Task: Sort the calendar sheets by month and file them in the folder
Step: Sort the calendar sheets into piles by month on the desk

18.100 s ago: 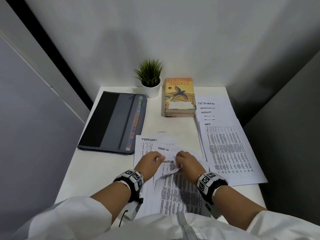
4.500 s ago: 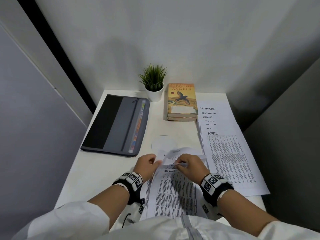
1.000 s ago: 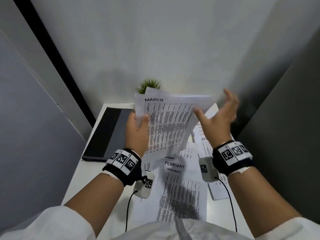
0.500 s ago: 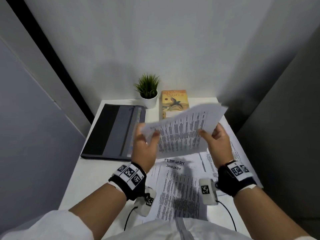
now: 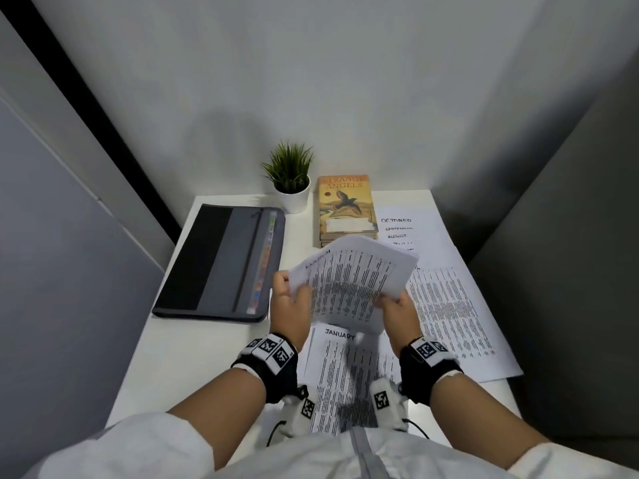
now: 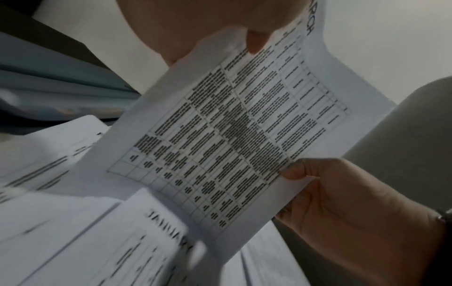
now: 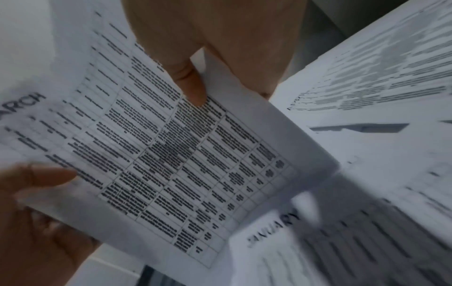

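March sheet (image 5: 349, 281) pinched by left hand (image 5: 289, 307) and right hand (image 5: 397, 311), long axis tilted, heading toward folder (image 5: 221, 267).

Sharing one table (image 5: 193, 357): one folder (image 5: 221, 264), one potted plant (image 5: 290, 178), one stack of books (image 5: 345, 205), one JANUARY sheet (image 5: 345, 368), one fanned pile of sheets (image 5: 449, 305) showing three readable headings. Gripping one MARCH sheet (image 5: 352, 281): two hands, left hand (image 5: 290, 305) and right hand (image 5: 397, 312).

We see thin matt paper in the printed calendar sheets (image 5: 352, 281), matt grey cloth on the folder (image 5: 221, 267), and a smooth white table (image 5: 193, 344).
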